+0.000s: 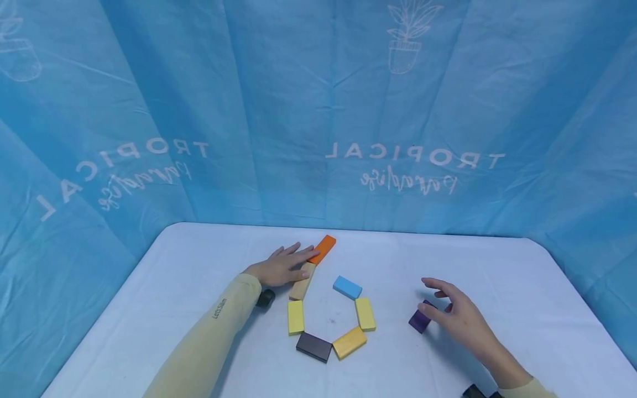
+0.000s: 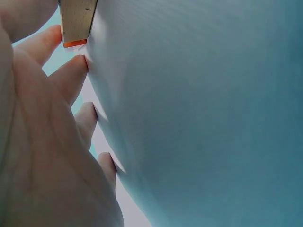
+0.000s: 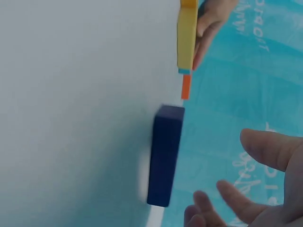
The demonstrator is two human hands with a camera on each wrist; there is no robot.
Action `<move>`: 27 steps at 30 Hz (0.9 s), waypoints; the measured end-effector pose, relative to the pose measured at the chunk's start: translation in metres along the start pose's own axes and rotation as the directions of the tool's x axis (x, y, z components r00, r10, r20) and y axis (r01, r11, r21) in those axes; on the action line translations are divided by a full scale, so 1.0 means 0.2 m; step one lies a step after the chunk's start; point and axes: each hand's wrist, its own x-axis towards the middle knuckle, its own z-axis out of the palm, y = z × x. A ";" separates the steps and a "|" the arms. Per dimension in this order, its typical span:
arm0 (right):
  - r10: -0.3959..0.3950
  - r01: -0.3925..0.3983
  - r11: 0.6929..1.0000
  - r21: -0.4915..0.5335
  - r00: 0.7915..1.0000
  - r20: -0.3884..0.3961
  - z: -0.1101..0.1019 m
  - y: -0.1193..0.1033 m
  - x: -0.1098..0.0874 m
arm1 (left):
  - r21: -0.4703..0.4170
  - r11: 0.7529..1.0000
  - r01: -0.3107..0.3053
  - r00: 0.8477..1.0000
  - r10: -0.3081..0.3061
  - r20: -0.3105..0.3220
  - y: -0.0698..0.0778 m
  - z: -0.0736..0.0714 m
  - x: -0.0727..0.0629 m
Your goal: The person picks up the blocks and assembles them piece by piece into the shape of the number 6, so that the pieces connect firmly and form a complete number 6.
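My left hand (image 1: 278, 269) lies with fingers spread along an orange block (image 1: 327, 246) and a plain wooden block (image 1: 301, 289), which meet end to end. One fingertip is on the orange block, and the thumb is by the wooden one. In the left wrist view the fingers look fairly straight beside the wooden block (image 2: 78, 21). My right hand (image 1: 463, 319) hovers, loosely bent, over a dark purple block (image 1: 418, 323). The right wrist view shows a gap between that hand's fingers and the purple block (image 3: 165, 158), which rests on the table.
The blocks curve round in a loop: yellow (image 1: 296, 318), dark brown-black (image 1: 314, 347), amber (image 1: 350, 342), another yellow (image 1: 365, 314) and blue (image 1: 347, 287). A white cloth covers the table (image 1: 388, 376). Behind it hangs a blue printed curtain (image 1: 298, 110).
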 end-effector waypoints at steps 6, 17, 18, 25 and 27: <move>0.132 -0.136 0.987 0.081 0.990 0.058 0.01 0.02 -0.04 | 0.001 1.000 -0.002 1.000 0.002 -0.001 0.00 0.00 0.00; 0.108 -0.109 0.994 0.001 0.987 0.117 0.03 0.05 -0.04 | -0.005 1.000 0.000 1.000 0.000 -0.010 0.00 0.00 0.00; 0.098 -0.099 0.995 0.001 0.988 0.120 0.03 0.05 -0.04 | -0.004 1.000 -0.001 1.000 0.001 -0.010 0.00 0.00 0.00; 0.057 -0.056 0.998 -0.009 0.990 0.126 0.03 0.07 -0.04 | -0.006 1.000 -0.003 1.000 0.003 -0.004 0.00 0.00 0.00; 0.054 -0.051 0.998 -0.025 0.991 0.124 0.03 0.07 -0.04 | -0.007 1.000 -0.001 1.000 0.001 -0.004 0.00 0.00 0.01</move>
